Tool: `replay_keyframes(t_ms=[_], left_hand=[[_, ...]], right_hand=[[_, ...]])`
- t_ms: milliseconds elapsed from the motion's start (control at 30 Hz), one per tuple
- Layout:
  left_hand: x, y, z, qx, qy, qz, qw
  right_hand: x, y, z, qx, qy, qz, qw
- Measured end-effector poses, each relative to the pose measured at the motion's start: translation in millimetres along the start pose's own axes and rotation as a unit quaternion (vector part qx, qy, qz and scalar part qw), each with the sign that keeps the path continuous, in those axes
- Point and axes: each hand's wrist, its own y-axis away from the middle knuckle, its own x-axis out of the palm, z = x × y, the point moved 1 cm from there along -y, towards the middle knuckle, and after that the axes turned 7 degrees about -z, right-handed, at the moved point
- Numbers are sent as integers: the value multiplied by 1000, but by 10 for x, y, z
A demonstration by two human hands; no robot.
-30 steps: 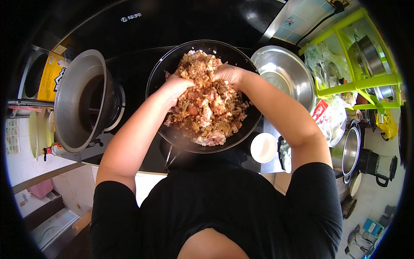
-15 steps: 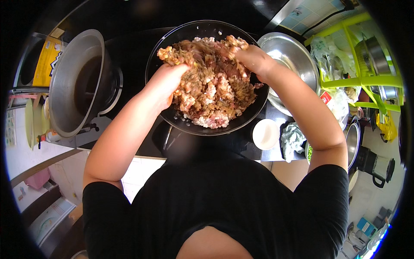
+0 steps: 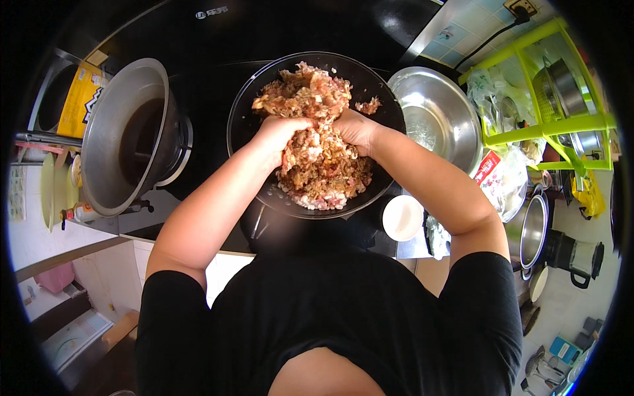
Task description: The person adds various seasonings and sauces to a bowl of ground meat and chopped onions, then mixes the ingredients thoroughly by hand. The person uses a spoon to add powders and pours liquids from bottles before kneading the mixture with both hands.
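Note:
A round black pan (image 3: 380,89) holds a heap of brown and pink minced meat (image 3: 323,175) mixed with pale bits. My left hand (image 3: 284,134) grips the heap from its left side, thumb pointing inward. Opposite it, my right hand (image 3: 356,131) grips the meat from the right. The two hands nearly meet at the middle of the pan. A large clump bulges up beyond them on the far side. Meat covers most of the fingers on both hands. One small scrap lies apart, by the pan's right wall.
Left of the pan stands a large grey pot (image 3: 99,165) with dark liquid. A shiny steel bowl (image 3: 465,109) sits close on the right, with a small white bowl (image 3: 403,218) nearer me. Beyond are plastic bags (image 3: 505,181) and a green rack (image 3: 541,129).
My hands have come closer together, pushing the meat inward into a narrower heap with a clump beyond them. The whole view has shifted slightly, so the pan appears lower.

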Motion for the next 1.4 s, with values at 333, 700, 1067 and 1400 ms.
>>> replay_keyframes(t_ms=[333,700,1067,1400], left_hand=[[13,406,-233,92,-102,-29,990],[-270,428,-218,21,-126,-20,992],[-32,11,-230,-88,-104,29,990],[37,193,-252,162,-73,28,984]], right_hand=[[-117,244,233,-90,414,-140,895],[-308,45,462,-143,444,-143,873],[-254,-378,256,28,115,118,986],[-171,-34,514,-56,74,34,995]])
